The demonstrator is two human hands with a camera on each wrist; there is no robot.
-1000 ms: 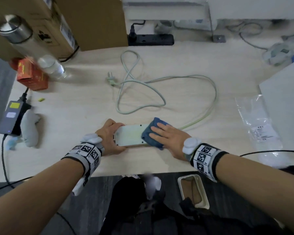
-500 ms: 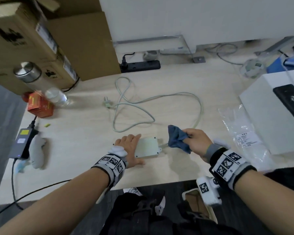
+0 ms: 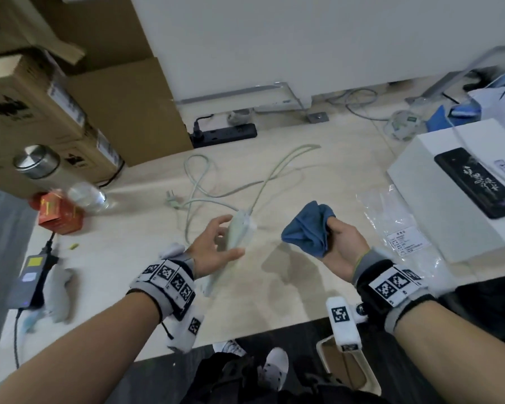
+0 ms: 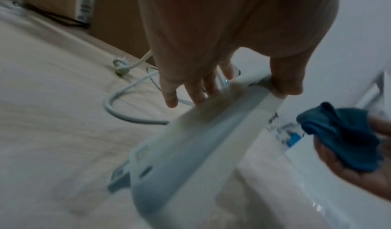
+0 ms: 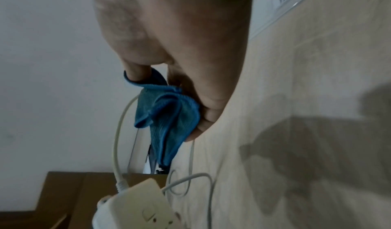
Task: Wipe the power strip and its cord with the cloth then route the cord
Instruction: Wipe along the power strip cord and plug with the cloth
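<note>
Two hands raised above the desk [image 3: 274,287]: the left hand [image 3: 213,249] holds the pale power strip [image 3: 239,233] on edge, thumb on one long side and fingers [image 4: 196,93] spread along the other, its cord [image 3: 277,167] trailing back in loops to the unplugged plug [image 3: 171,199]; the right hand [image 3: 343,243] grips the bunched blue cloth [image 3: 306,228] just beside the strip, not touching it. Judged step: wiping the strip's sides and underside. Done well, the left hand keeps a firm edge hold that leaves the broad faces bare, while the cloth is drawn along the full length and then onto the cord from its strain relief outward, without snagging the loops. Compared with half a second earlier, the strip has left the desk and turned on edge, the left hand has changed from pressing flat to grasping, and the cord's far loop has been pulled straighter
</note>
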